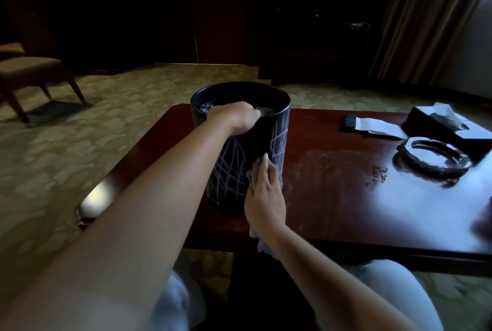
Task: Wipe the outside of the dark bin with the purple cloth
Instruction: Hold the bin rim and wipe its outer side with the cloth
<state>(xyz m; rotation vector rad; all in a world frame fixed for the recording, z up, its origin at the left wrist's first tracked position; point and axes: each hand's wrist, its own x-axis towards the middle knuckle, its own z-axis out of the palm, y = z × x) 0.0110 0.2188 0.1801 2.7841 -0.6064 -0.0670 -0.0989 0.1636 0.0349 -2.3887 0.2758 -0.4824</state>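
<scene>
The dark bin (pixel 234 171) stands upright on the left part of the reddish wooden table (pixel 346 211), close to the near edge, its black wall crossed by thin pale lines. No brand, label or writing can be read on it, nor on anything else around me. My left hand (pixel 237 117) is hooked over the near rim, fingers curled down inside and gripping it. My right hand (pixel 266 192) lies flat against the bin's outer wall with fingers straight and together, pressing the purple cloth (pixel 253 173) to the side; a loose end of the cloth hangs below my wrist, past the table edge. To the right of the bin the tabletop shows a smeared, streaky patch. Further right sits a dark round ashtray (pixel 432 157), and behind it a black tissue box (pixel 436 125) with a white tissue sticking up. Beside the box lie a small dark object and a white paper (pixel 378 125). A chair (pixel 34 75) stands on the patterned carpet at far left.
</scene>
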